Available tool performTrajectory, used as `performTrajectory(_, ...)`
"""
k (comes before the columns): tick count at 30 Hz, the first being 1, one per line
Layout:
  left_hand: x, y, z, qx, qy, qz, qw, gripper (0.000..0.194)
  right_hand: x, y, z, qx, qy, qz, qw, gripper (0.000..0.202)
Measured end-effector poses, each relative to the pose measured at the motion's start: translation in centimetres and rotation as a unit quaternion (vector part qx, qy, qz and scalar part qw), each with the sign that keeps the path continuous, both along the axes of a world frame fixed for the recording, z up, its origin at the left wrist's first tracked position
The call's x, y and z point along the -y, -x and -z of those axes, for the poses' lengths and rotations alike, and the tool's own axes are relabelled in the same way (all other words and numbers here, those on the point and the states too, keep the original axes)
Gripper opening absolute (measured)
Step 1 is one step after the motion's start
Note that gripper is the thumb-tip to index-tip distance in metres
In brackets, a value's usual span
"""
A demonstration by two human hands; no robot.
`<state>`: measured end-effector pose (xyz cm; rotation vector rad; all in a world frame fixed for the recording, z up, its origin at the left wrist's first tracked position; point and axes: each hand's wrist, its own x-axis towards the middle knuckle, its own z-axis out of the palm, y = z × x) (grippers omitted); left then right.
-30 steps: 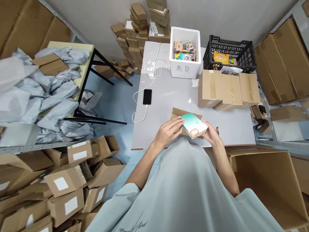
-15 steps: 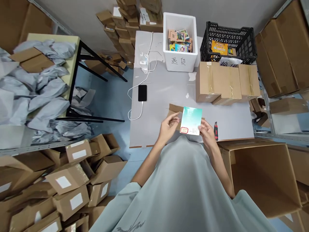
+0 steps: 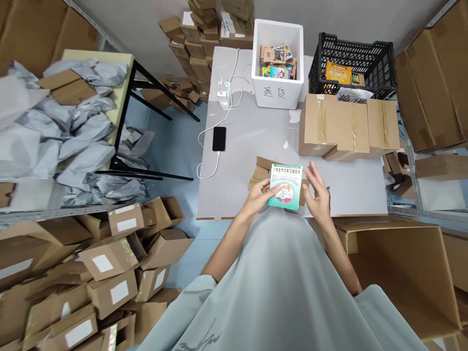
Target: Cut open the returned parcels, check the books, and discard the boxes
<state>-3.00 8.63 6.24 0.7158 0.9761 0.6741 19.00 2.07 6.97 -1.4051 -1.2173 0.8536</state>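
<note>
A small green and white book, its cover printed with Chinese characters and a cartoon figure, is held over the table's front edge. My left hand grips its left side, thumb across the cover. Beside the book's right edge, my right hand is open with fingers spread and raised, holding nothing. Under the book lies an opened cardboard box, mostly covered by it and my hands. A red and black utility knife shows only a sliver behind my right hand.
The grey table bears a charging phone, a white foam box of small books, a black crate and taped cartons. A large open carton stands right. Boxes pile up left.
The book has been turned over, from its back to its illustrated front. My left hand has taken hold of it, while my right hand has let go and opened.
</note>
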Motion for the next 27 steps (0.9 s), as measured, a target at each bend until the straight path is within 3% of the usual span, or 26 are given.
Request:
performTrajectory(2, 0.2, -0.5, 0.0, -0.002, -0.022, -0.036, 0.999, 0.072, 0.3, 0.2, 0.5, -0.096, 0.059, 0.004, 0.994, 0.067)
performTrajectory(4, 0.4, -0.8, 0.1, -0.008, -0.040, -0.050, 0.998, 0.070, 0.8, 0.5, 0.9, -0.170, 0.118, -0.025, 0.978, 0.077)
performTrajectory(8, 0.7, -1.1, 0.6, -0.014, -0.053, -0.045, 0.998, 0.070, 1.5, 1.6, 1.1, -0.228, 0.171, -0.021, 0.958, 0.070)
performTrajectory(14, 1.3, -1.2, 2.0, -0.019, -0.082, -0.054, 0.995, 0.075, 1.5, 1.7, 1.1, -0.232, 0.161, 0.016, 0.959, 0.065)
performTrajectory(18, 2.5, -1.6, 1.5, -0.110, -0.176, -0.141, 0.968, 0.074, 1.7, 1.6, 0.8, -0.144, 0.141, 0.059, 0.978, 0.058)
performTrajectory(20, 3.2, -2.2, 0.6, -0.126, -0.203, -0.137, 0.961, 0.065, 2.0, 2.0, 0.6, -0.043, 0.124, 0.063, 0.989, 0.050)
performTrajectory(24, 4.2, -3.6, -0.4, -0.066, -0.168, -0.112, 0.977, 0.064, 2.9, 3.9, 0.4, 0.194, 0.061, 0.016, 0.979, 0.045)
performTrajectory(27, 3.9, -3.9, 0.1, -0.041, -0.126, -0.139, 0.981, 0.066, 3.2, 4.9, 0.4, 0.264, 0.009, -0.026, 0.964, 0.045)
